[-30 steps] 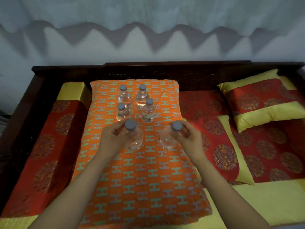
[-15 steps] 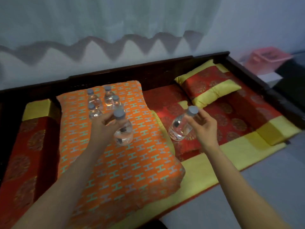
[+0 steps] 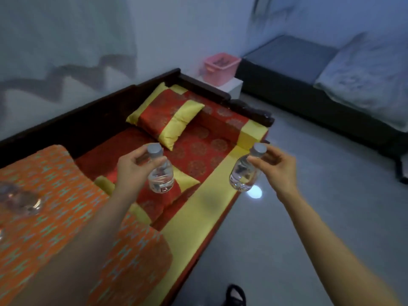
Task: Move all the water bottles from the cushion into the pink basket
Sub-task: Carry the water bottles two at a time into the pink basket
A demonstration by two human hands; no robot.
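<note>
The water bottles (image 3: 21, 203) on the orange cushion (image 3: 55, 195), itself cropped by the left and bottom edges, appear only as a motion-smeared clear patch at the left edge, so their number and posture cannot be told. Fingers of the left hand (image 3: 132, 166) and right hand (image 3: 278, 171) partly cover the necks of the left-hand bottle (image 3: 161, 177) and right-hand bottle (image 3: 241, 175). The pink basket (image 3: 220, 68) interior is too blurred to read, and a dark shape (image 3: 235, 294) is cut off by the bottom edge.
</note>
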